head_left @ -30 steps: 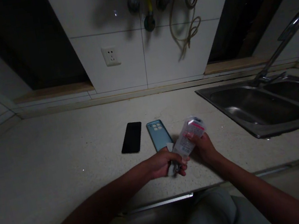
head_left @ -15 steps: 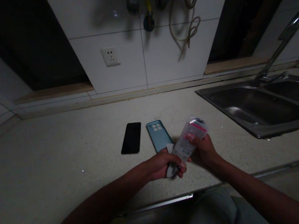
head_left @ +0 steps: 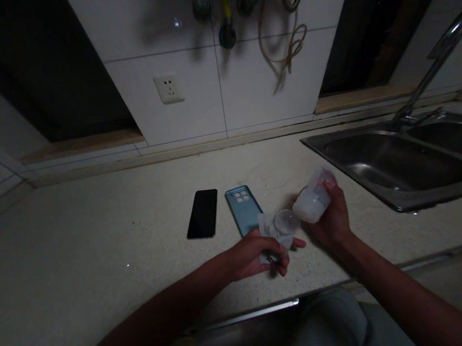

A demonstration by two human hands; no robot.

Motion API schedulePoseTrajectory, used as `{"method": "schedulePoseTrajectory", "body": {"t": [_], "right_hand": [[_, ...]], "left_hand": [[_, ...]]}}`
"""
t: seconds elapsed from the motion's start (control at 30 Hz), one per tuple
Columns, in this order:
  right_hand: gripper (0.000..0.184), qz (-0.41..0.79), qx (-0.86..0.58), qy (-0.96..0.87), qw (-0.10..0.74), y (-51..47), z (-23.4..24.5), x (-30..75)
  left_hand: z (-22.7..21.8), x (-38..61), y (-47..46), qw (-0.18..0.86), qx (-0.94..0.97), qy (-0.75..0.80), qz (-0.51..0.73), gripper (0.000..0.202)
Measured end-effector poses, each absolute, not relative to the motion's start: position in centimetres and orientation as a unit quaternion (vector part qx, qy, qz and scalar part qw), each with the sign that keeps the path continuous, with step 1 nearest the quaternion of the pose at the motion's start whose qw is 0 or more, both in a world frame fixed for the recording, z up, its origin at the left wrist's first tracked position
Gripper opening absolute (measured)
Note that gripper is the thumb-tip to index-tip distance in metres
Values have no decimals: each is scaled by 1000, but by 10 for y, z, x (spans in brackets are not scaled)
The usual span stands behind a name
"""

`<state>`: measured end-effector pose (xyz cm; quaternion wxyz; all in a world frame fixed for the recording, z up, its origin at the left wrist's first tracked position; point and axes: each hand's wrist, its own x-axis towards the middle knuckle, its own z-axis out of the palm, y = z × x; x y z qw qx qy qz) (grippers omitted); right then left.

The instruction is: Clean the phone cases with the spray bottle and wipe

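My right hand is closed round a clear plastic packet with a pink and white label, held just above the pale countertop. My left hand pinches a small white sheet with a round clear piece that sticks up beside the packet's lower end. Directly behind my hands a teal phone lies back up, showing its camera block. To its left lies a black phone, screen up.
A steel double sink with a tall tap is set in the counter at the right. A wall socket, hanging utensils and a looped cord are on the tiled wall behind. The room is dim.
My right hand has moved right and turned the packet away, and a white sheet with a round clear piece now shows in my left hand, apart from the packet.
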<state>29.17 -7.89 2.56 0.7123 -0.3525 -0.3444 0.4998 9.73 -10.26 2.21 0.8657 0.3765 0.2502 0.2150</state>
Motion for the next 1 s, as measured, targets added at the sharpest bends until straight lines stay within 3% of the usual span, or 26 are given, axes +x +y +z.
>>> {"method": "schedulePoseTrajectory", "body": {"t": [0.17,0.4,0.53,0.73,0.9,1.0], "right_hand": [[38,493,-313,-218,782,-76,31,293],[32,356,-378,-313,795,-84,19,291],[31,332,-407,-379,762,-90,16,289],[34,419,-408,-473,659,-102,21,278],[28,423,-403,-477,657,-105,24,274],[29,429,-404,-469,658,-104,26,274]], "left_hand": [[13,98,-93,920,254,197,224,45],[3,97,-89,943,162,162,240,56],[6,98,-90,933,158,187,263,56],[9,100,-91,924,164,218,266,46],[10,101,-91,926,167,207,266,39],[12,102,-92,928,170,188,274,47]]}}
